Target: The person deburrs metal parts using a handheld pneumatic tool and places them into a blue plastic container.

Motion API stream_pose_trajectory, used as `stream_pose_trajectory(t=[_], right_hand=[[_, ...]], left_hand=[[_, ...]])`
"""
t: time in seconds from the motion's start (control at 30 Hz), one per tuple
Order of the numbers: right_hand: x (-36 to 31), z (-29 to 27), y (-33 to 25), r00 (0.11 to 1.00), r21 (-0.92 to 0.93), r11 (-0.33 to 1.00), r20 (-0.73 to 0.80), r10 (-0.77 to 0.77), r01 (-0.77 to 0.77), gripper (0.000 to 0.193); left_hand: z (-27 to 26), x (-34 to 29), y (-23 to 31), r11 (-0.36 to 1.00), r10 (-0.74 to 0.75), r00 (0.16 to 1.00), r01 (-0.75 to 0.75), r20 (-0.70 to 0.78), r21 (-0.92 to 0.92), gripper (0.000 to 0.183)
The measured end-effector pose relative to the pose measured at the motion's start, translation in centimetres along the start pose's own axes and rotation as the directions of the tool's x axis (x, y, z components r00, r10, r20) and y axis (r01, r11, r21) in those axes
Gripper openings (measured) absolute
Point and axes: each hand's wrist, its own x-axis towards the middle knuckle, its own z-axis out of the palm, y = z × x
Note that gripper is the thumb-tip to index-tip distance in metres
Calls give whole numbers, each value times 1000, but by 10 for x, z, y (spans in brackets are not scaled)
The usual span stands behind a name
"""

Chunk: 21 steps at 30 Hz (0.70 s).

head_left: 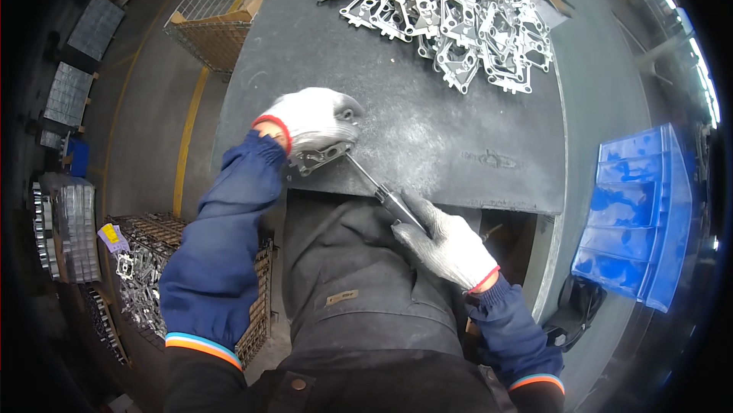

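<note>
My left hand (314, 117), in a white knit glove with a red cuff, is closed on a grey metal bracket-like casting (322, 158) at the table's near edge. Much of that casting lies hidden under the glove. In my right hand (454, 251), gloved the same way, is a slim deburring tool (397, 205) with a dark handle. Its thin metal shaft points up and left, and the tip meets the casting's right end. Both hands work over the dark grey tabletop (450, 153).
A heap of similar silvery castings (458, 20) covers the table's far side. Beyond the left edge stands a wire basket (214, 35); nearer, a wire crate (263, 298) holds more castings. A blue plastic bin (626, 214) is at the right. Stacked metal parts (76, 214) line the far left.
</note>
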Motion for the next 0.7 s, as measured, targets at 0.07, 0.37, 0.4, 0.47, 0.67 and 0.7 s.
stream_pose_trajectory(t=[0.07, 0.37, 0.4, 0.47, 0.67, 0.7], right_hand=[[-6, 2, 12, 990, -64, 993, -84, -109, 103, 66], [-11, -3, 19, 995, 73, 995, -79, 68, -63, 71], [-11, -2, 22, 995, 104, 994, -89, 52, -43, 70], [-10, -2, 21, 995, 80, 995, -78, 57, -51, 69], [-13, 0, 27, 994, 133, 990, -96, 47, -34, 66], [-14, 0, 25, 992, 117, 993, -115, 47, -34, 65]], left_hand=[[5, -12, -14, 999, -29, 985, 24, -171, -32, 66], [118, -81, -58, 907, -421, 538, 272, -730, -323, 67], [129, -84, -51, 922, -383, 538, 265, -751, -281, 69], [130, -78, -43, 917, -361, 589, 364, -723, -162, 77], [124, -52, -43, 943, -306, 647, 308, -698, -127, 76], [115, -56, -43, 965, -247, 713, 241, -656, -102, 59]])
